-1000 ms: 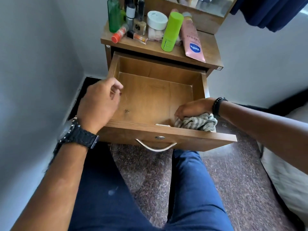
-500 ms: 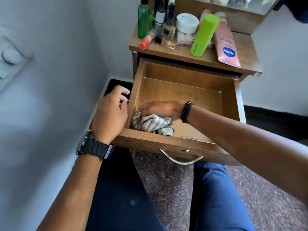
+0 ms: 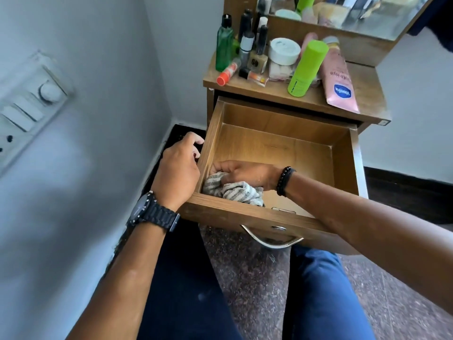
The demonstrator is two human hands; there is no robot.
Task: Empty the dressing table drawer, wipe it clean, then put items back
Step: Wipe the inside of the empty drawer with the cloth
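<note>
Wooden and pulled well out, the drawer [image 3: 277, 148] hangs open below the counter [image 3: 362, 94] of the dressing table, its bare floor showing across the back and right side; a grey-and-white striped cloth [image 3: 232, 190] lies bunched in the near left corner, against the front panel and close to the left wall; the right hand [image 3: 242, 174], a dark beaded bracelet [image 3: 284, 179] on its wrist, reaches across from the right and sits on top of the cloth with fingers curled into the fabric, gripping it; the left hand [image 3: 177, 170], wearing a black watch [image 3: 153, 212], is outside the drawer at its left wall, fingers curled round that wall's outer side near the front corner, holding the drawer; a curved metal handle [image 3: 269, 241] hangs from the front panel; on the counter stand and lie the toiletries: a green bottle [image 3: 224, 46] at the left, dark-capped bottles [image 3: 247, 42] beside it, an orange-capped tube [image 3: 226, 74] lying on its side, a white jar [image 3: 284, 51], a lime-green canister [image 3: 306, 69] leaning, and a pink lotion tube [image 3: 339, 82] lying toward the right edge; a mirror [image 3: 355, 13] rises behind them; a switch panel [image 3: 27, 106] is fixed to the grey wall on the left; blue-trousered legs [image 3: 326, 298] and speckled floor [image 3: 247, 278] fill the lower part.
</note>
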